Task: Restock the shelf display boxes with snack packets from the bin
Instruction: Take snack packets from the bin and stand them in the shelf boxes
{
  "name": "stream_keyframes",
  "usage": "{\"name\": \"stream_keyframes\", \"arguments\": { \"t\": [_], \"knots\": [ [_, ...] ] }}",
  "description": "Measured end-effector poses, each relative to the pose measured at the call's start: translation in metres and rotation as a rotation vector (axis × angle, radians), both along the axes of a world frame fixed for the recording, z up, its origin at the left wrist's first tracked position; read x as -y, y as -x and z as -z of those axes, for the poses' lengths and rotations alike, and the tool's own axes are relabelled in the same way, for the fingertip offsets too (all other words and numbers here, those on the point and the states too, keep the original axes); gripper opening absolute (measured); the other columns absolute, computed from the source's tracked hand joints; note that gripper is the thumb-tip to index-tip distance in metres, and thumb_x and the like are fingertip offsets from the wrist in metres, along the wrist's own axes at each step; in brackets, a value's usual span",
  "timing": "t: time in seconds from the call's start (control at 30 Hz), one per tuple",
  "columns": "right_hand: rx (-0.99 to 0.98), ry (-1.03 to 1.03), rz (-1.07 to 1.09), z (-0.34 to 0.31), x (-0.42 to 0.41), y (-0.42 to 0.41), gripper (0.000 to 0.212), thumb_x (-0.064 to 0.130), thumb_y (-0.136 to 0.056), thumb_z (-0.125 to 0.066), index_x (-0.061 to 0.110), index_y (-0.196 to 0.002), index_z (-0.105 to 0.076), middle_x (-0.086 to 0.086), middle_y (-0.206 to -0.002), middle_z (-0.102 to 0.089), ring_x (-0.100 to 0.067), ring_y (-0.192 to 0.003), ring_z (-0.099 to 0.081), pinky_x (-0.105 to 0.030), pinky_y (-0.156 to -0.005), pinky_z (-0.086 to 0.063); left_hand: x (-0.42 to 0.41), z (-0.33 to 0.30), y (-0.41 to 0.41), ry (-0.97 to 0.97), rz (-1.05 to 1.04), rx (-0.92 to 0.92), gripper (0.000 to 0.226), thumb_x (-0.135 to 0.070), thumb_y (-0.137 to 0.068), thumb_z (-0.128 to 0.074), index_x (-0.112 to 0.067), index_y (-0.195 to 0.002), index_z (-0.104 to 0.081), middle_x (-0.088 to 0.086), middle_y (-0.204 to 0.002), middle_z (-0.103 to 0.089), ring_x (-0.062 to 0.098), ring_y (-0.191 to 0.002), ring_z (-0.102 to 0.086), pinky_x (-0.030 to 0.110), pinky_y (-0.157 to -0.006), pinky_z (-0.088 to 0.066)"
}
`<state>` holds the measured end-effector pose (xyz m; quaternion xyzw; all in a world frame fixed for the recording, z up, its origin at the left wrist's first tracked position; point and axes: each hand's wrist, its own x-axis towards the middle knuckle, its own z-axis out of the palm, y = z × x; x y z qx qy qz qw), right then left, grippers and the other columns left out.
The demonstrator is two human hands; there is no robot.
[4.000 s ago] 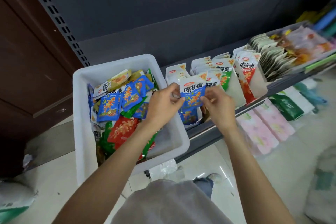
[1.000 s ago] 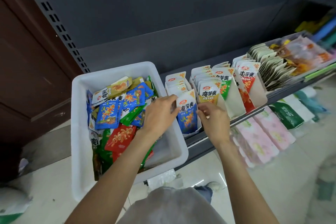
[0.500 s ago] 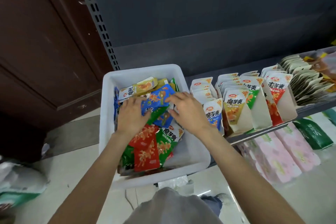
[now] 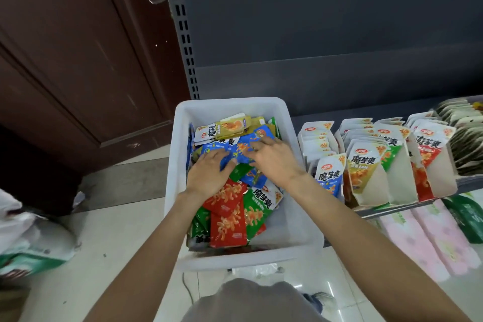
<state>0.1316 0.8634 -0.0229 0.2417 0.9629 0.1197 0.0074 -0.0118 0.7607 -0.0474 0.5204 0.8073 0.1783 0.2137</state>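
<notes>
A white plastic bin (image 4: 172, 165) holds a heap of blue, red, green and yellow snack packets. Both my hands are inside it at the far end. My left hand (image 4: 209, 174) lies with spread fingers on a blue packet (image 4: 239, 150). My right hand (image 4: 273, 161) touches the same blue packets from the right, fingers stretched out. Red packets (image 4: 227, 219) and a green one (image 4: 257, 208) lie nearer to me. To the right, white display boxes stand on the shelf. The nearest box (image 4: 317, 138) has a blue packet (image 4: 328, 178) at its front.
Further boxes show yellow (image 4: 362, 167), green (image 4: 392, 154) and red (image 4: 428, 150) packets. The shelf edge (image 4: 392, 210) runs below them, with pink packs (image 4: 423, 240) underneath. A slotted shelf upright (image 4: 183, 26) and a brown door (image 4: 65, 60) stand left; sacks (image 4: 34, 240) lie on the floor.
Both hands left the blue packet standing in the nearest display box and moved left into the bin, where they now lie on the blue packets. The view swung left.
</notes>
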Motion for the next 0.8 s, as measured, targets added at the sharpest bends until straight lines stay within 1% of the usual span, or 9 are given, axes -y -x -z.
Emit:
{"name": "stream_keyframes", "arguments": {
  "t": [0.1, 0.17, 0.23, 0.33, 0.4, 0.47, 0.57, 0.7, 0.8],
  "knots": [
    [-0.329, -0.049, -0.064, -0.002, 0.018, -0.016, 0.026, 0.014, -0.062, -0.082, 0.022, -0.085, -0.075, 0.008, -0.083, -0.071, -0.015, -0.079, -0.065, -0.023, -0.055, -0.050, 0.002, -0.011, -0.010, -0.099, -0.136, 0.136, 0.048, -0.051, -0.095, -0.039, -0.021, -0.132, -0.048, 0.000, -0.134, -0.048, 0.018, -0.125, -0.043, 0.033, -0.099, -0.035],
    [-0.584, -0.088, -0.036, -0.007, 0.029, -0.027, 0.023, 0.006, -0.063, -0.082, 0.018, -0.082, -0.074, 0.005, -0.079, -0.070, -0.017, -0.074, -0.063, -0.024, -0.049, -0.047, 0.010, -0.024, -0.024, -0.269, -0.333, 0.337, 0.042, -0.049, -0.092, -0.048, -0.020, -0.121, -0.051, -0.002, -0.121, -0.053, 0.014, -0.114, -0.052, 0.027, -0.088, -0.041],
    [-0.806, -0.091, 0.026, -0.017, 0.043, -0.040, 0.015, 0.006, -0.074, -0.078, 0.014, -0.086, -0.074, 0.003, -0.083, -0.070, -0.018, -0.075, -0.063, -0.027, -0.052, -0.050, 0.019, -0.041, -0.041, -0.336, -0.472, 0.659, 0.034, -0.048, -0.090, -0.053, -0.019, -0.109, -0.055, -0.006, -0.109, -0.060, 0.010, -0.100, -0.061, 0.021, -0.078, -0.044],
    [-0.964, -0.071, 0.065, -0.023, 0.067, -0.054, 0.011, 0.006, -0.083, -0.072, 0.010, -0.092, -0.075, 0.000, -0.092, -0.072, -0.019, -0.080, -0.063, -0.028, -0.065, -0.054, 0.025, -0.058, -0.062, -0.277, -0.454, 1.276, 0.048, -0.050, -0.083, -0.056, -0.013, -0.114, -0.058, 0.004, -0.106, -0.069, 0.018, -0.094, -0.069, 0.031, -0.078, -0.054],
    [-0.971, -0.042, 0.041, -0.019, 0.079, -0.061, 0.011, 0.006, -0.085, -0.070, 0.009, -0.094, -0.075, -0.002, -0.095, -0.071, -0.019, -0.086, -0.061, -0.028, -0.073, -0.054, 0.022, -0.060, -0.070, -0.351, -0.441, 1.432, 0.048, -0.037, -0.086, -0.060, -0.005, -0.121, -0.055, 0.010, -0.108, -0.069, 0.024, -0.095, -0.067, 0.034, -0.079, -0.055],
    [-0.959, 0.033, -0.007, -0.014, 0.085, -0.070, 0.011, 0.012, -0.087, -0.069, 0.006, -0.095, -0.074, -0.005, -0.099, -0.070, -0.020, -0.092, -0.060, -0.029, -0.080, -0.053, 0.019, -0.061, -0.077, -0.465, -0.440, 1.396, 0.036, -0.016, -0.090, -0.059, -0.001, -0.122, -0.052, 0.013, -0.107, -0.068, 0.024, -0.093, -0.066, 0.032, -0.075, -0.054],
    [-1.019, 0.292, 0.076, -0.011, 0.089, -0.087, 0.024, 0.025, -0.091, -0.063, 0.007, -0.104, -0.071, -0.002, -0.108, -0.067, -0.017, -0.100, -0.059, -0.023, -0.091, -0.046, 0.015, -0.060, -0.084, -0.551, -0.372, 1.200, 0.030, -0.005, -0.089, -0.060, -0.005, -0.118, -0.054, 0.012, -0.107, -0.068, 0.022, -0.091, -0.067, 0.026, -0.066, -0.054],
    [-1.234, 0.571, 0.466, -0.028, 0.083, -0.110, 0.026, 0.022, -0.086, -0.068, 0.019, -0.112, -0.063, 0.019, -0.104, -0.059, -0.002, -0.084, -0.059, -0.009, -0.068, -0.043, 0.008, -0.067, -0.096, -0.591, -0.207, 1.046, 0.027, 0.002, -0.086, -0.061, -0.012, -0.109, -0.057, -0.003, -0.097, -0.069, 0.009, -0.085, -0.069, 0.023, -0.066, -0.055],
    [-1.231, 0.691, 0.545, -0.035, 0.071, -0.133, 0.027, 0.020, -0.083, -0.072, 0.030, -0.106, -0.061, 0.014, -0.089, -0.067, -0.006, -0.071, -0.059, -0.017, -0.060, -0.046, 0.002, -0.073, -0.114, -0.551, -0.002, 0.953, 0.032, 0.002, -0.085, -0.063, -0.024, -0.102, -0.057, -0.016, -0.089, -0.071, 0.006, -0.078, -0.069, 0.023, -0.067, -0.056]
  ]
}}
